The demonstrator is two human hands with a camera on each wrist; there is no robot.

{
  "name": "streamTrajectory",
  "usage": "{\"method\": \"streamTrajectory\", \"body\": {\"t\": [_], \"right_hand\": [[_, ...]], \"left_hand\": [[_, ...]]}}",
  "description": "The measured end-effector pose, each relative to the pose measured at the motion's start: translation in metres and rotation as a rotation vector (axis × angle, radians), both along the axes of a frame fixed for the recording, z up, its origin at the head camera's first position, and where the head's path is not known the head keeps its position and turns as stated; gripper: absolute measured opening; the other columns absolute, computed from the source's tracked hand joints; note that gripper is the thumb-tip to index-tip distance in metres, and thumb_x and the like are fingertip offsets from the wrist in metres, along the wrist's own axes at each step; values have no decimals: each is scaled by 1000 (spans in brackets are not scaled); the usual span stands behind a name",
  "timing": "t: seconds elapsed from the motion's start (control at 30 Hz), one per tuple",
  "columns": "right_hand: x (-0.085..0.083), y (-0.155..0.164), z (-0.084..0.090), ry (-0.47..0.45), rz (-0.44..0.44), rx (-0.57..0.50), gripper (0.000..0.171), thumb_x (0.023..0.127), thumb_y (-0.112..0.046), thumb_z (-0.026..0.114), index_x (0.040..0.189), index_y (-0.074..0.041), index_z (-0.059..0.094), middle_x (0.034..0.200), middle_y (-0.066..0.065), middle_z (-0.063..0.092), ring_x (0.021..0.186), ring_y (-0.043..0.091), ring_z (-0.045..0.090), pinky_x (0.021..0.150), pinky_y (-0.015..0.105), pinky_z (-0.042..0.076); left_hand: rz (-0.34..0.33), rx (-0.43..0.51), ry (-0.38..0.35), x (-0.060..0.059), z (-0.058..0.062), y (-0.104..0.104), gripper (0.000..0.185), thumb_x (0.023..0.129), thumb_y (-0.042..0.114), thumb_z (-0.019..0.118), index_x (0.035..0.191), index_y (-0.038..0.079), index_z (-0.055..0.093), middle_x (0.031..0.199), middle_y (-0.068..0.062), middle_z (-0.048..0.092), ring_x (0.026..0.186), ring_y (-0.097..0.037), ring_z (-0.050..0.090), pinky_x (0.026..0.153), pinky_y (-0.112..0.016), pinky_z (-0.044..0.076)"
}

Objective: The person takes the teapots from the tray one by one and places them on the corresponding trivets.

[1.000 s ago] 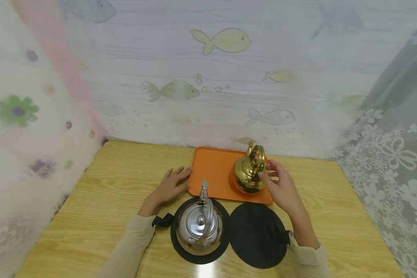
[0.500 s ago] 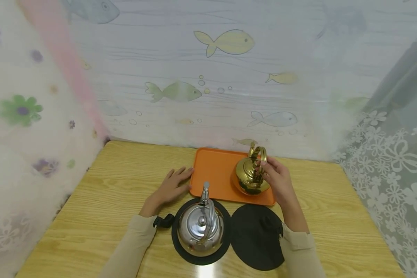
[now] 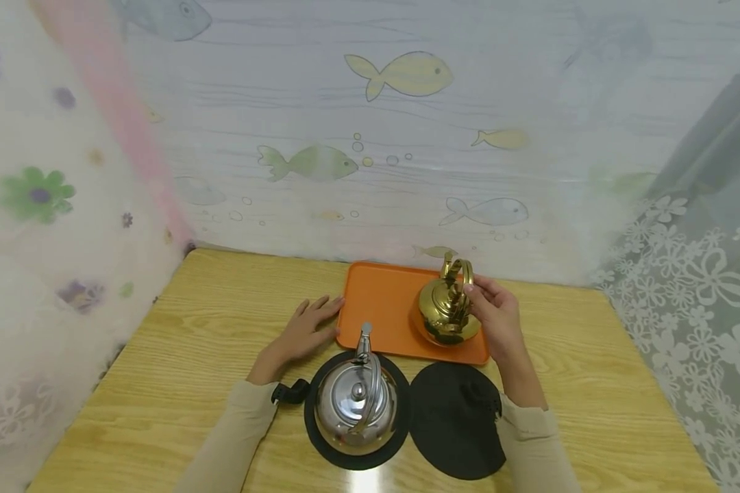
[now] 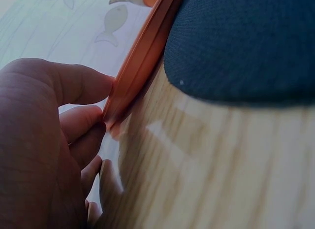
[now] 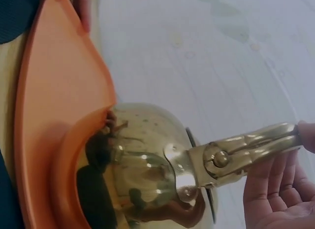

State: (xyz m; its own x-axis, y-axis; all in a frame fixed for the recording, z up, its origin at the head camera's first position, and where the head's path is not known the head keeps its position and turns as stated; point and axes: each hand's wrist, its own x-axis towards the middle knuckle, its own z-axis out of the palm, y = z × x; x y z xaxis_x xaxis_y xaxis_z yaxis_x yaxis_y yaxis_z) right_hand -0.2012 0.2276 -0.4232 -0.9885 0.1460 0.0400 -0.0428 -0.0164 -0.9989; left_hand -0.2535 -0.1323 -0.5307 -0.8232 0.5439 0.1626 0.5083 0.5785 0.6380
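Right hand (image 3: pixel 498 318), center-right of the head view, has fingers curled round the upright handle (image 5: pixel 246 152) of the gold kettle (image 3: pixel 445 311); thumb at the handle top, palm beside the body. Kettle sits on the right part of the orange tray (image 3: pixel 376 301), spout toward the wall, so probably a grip for lifting. Left hand (image 3: pixel 305 329) lies flat on the table (image 3: pixel 160 383), fingers straight, fingertips (image 4: pixel 81 83) touching the tray's left rim w/o gripping it, prob. to steady the tray. Below the tray, the silver kettle (image 3: pixel 356 400) stands on the left black mat (image 3: pixel 311 438); the right black mat (image 3: pixel 456 418) is bare, just beside the tray's lower edge.
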Motion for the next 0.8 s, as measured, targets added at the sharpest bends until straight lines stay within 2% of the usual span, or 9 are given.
{"method": "streamTrajectory", "body": {"t": [0.27, 0.8], "right_hand": [[0, -4, -4, 37, -29, 25, 40, 105, -12, 56, 139, 9, 52, 98, -11, 67, 90, 4, 61, 74, 18, 52], [1, -4, -6, 77, -30, 42, 38, 106, -10, 54, 139, 9, 53, 102, -5, 68, 89, 4, 62, 72, 18, 53]], "left_hand": [[5, 7, -2, -2, -3, 0, 62, 102, 28, 61, 156, 6, 41, 161, -13, 40, 153, -41, 24, 124, -62, 1], [-2, -7, -1, -3, -1, -1, 62, 102, 27, 61, 156, 6, 40, 160, -14, 40, 153, -42, 25, 124, -62, 2]]}}
